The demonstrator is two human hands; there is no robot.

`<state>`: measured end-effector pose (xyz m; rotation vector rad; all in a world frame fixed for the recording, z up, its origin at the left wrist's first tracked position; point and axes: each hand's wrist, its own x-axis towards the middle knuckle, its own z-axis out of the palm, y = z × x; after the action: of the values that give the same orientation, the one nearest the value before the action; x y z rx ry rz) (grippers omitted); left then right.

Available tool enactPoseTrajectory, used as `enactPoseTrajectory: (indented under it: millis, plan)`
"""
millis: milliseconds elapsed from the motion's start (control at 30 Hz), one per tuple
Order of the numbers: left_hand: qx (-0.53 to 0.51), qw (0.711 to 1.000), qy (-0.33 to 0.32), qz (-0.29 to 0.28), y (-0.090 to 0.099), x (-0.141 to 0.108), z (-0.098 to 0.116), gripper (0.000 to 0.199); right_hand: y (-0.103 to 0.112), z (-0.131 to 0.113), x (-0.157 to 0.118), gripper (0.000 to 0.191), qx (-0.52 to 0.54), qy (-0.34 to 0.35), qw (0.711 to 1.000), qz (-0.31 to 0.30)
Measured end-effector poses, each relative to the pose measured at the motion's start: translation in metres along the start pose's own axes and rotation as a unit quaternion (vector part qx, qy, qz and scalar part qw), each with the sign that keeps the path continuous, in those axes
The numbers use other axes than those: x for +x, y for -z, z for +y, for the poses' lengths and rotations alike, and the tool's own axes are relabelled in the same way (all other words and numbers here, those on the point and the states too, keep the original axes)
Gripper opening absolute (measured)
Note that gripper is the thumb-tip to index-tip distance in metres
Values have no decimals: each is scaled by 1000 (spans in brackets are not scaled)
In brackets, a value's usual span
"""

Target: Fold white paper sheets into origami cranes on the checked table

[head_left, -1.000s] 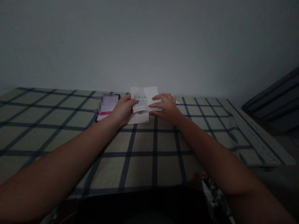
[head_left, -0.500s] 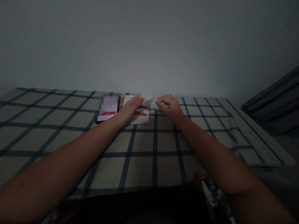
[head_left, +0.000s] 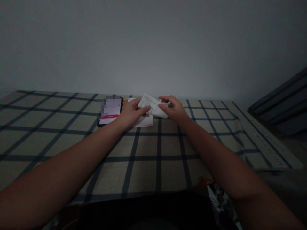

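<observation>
evidently two-ended support: left hand pinches paper under its thumb, right hand grips the other end, likely to control the crease; paper held above cloth, phone face up beside.

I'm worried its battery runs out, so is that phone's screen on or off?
On: the phone by the left hand shows a pale, lit screen with a pink bar.

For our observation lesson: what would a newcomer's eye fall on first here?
Probably the white paper held by the left hand and right hand, mid-view. Next, the lit phone with its pink bar, lying left of the hands on the checked tablecloth.
</observation>
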<state>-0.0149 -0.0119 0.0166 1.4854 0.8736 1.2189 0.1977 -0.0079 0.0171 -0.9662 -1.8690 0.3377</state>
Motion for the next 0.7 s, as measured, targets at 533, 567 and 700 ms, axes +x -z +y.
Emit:
enactPoseTrajectory:
  millis: [533, 567, 700]
  plan:
    - [-5, 999, 34, 4, 2, -1, 0, 27, 4, -7, 1, 24, -40, 10, 998, -44]
    - [-11, 999, 36, 2, 2, -1, 0, 27, 4, -7, 1, 24, -45, 15, 998, -47]
    - [-3, 999, 48, -10, 2, -2, -2, 29, 3, -7, 1, 25, -62, 35, 995, -65]
